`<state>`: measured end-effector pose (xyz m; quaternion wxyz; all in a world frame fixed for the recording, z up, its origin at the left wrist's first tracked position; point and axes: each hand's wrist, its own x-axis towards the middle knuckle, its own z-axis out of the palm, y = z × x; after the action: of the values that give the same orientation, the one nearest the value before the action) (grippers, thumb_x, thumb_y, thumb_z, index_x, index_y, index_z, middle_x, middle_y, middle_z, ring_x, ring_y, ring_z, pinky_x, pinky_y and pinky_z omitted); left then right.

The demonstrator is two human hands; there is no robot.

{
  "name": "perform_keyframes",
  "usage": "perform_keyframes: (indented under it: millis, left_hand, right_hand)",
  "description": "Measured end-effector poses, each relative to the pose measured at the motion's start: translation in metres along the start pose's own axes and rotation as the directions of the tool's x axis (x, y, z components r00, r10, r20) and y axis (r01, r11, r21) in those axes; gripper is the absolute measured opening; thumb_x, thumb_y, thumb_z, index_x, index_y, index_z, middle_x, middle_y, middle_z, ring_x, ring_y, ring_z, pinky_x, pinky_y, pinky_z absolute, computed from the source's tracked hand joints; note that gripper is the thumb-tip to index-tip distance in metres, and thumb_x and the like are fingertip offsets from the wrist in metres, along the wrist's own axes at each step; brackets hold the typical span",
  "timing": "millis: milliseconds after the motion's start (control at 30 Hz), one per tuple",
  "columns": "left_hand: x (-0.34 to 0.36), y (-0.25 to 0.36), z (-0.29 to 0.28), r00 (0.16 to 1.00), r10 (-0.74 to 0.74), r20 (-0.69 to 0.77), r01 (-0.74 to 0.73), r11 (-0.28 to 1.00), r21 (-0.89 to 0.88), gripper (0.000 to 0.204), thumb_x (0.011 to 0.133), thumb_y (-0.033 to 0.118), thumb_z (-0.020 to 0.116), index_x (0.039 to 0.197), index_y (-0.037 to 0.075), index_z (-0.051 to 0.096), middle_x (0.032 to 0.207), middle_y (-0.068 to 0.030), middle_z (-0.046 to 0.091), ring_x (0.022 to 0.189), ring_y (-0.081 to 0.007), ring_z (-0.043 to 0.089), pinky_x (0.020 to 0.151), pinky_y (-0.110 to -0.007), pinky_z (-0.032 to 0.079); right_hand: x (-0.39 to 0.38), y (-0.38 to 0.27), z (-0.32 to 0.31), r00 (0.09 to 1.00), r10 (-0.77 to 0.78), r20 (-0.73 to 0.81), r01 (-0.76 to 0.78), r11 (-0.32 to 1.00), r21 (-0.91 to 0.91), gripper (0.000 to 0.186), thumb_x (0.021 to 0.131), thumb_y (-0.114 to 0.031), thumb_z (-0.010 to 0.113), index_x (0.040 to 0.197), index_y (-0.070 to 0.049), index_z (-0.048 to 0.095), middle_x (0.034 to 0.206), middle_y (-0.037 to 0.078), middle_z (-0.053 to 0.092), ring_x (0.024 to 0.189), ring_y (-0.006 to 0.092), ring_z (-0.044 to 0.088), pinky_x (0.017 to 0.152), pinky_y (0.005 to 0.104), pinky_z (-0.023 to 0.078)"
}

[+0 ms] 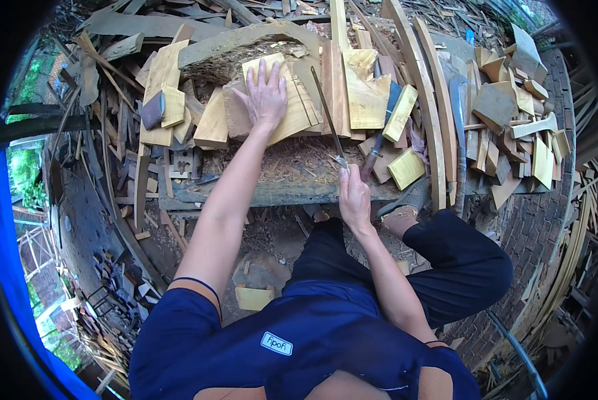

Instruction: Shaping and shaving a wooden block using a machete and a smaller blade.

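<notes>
My left hand [266, 97] lies flat, fingers stretched, on top of a pale yellow wood block [294, 113] on the workbench. Two dark slanting lines run across the block's right part. In my right hand [354, 197], the fingers are wrapped round the near end of a long tool with a narrow dark blade [325, 107]. The blade points away from me, just right of the block; its teeth or edge are too fine to make out. My fingers hide most of its handle.
Sawdust and offcuts cover the low wooden bench [266, 193]. Several cut blocks [496, 107] are heaped at the right, near a pale-handled hammer-like tool [534, 127]. Long curved boards [422, 100] stand beside my right foot [400, 220]. A chisel-like tool [374, 157] lies right of my right hand.
</notes>
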<state>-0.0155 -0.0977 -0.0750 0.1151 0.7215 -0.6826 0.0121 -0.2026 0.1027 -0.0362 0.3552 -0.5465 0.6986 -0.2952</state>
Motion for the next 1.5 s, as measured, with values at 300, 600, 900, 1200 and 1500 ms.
perform_keyframes:
  millis: [300,600,900,1200,1500]
  left_hand:
    - [0.004,0.001,0.017,0.998,-0.015,-0.067,0.013,0.999,-0.03,0.048,0.1,0.036,0.037,0.144,0.019,0.042,0.154,-0.0049,0.032,0.14,-0.0291,0.028,0.113,-0.047,0.026]
    - [0.005,-0.002,0.014,0.995,0.005,-0.097,-0.005,1.0,0.009,0.047,0.099,0.033,0.039,0.143,0.016,0.044,0.152,-0.0066,0.035,0.139,-0.0296,0.029,0.113,-0.046,0.026]
    - [0.002,-0.005,0.012,0.997,-0.019,-0.07,0.02,1.0,0.009,0.048,0.1,0.034,0.036,0.144,0.016,0.042,0.153,-0.0053,0.034,0.14,-0.0293,0.029,0.114,-0.045,0.024]
    - [0.002,0.006,0.012,0.999,-0.016,-0.045,0.016,1.0,0.007,0.049,0.1,0.035,0.036,0.146,0.017,0.04,0.154,-0.0038,0.032,0.141,-0.028,0.028,0.115,-0.045,0.024]
    - [0.005,0.008,0.01,0.999,-0.017,-0.04,0.017,1.0,-0.013,0.049,0.101,0.035,0.033,0.147,0.019,0.038,0.156,-0.0032,0.028,0.142,-0.0271,0.025,0.115,-0.045,0.023]
  right_hand:
    - [0.023,0.011,0.033,0.991,-0.129,0.03,0.132,0.976,-0.173,0.015,0.1,-0.022,0.046,0.098,-0.007,0.044,0.071,0.023,0.062,0.066,0.0457,0.061,0.054,0.0555,0.046]
    - [0.026,-0.003,0.044,0.994,-0.001,0.106,0.033,0.955,-0.296,0.018,0.099,-0.024,0.047,0.1,-0.007,0.042,0.066,0.025,0.062,0.064,0.0458,0.063,0.054,0.0567,0.049]
    - [0.027,-0.011,0.033,0.979,0.022,0.205,0.042,0.953,-0.301,0.02,0.099,-0.024,0.046,0.102,-0.005,0.041,0.063,0.026,0.062,0.063,0.0462,0.063,0.053,0.0556,0.051]
    - [0.061,-0.023,0.04,0.991,-0.038,0.131,0.081,0.937,-0.339,0.021,0.099,-0.025,0.045,0.098,-0.004,0.042,0.067,0.027,0.062,0.066,0.0471,0.063,0.058,0.0586,0.05]
    - [0.065,-0.021,0.036,0.985,0.016,0.172,0.025,0.971,-0.236,0.021,0.1,-0.025,0.043,0.102,-0.003,0.043,0.071,0.029,0.062,0.071,0.0494,0.062,0.063,0.0586,0.049]
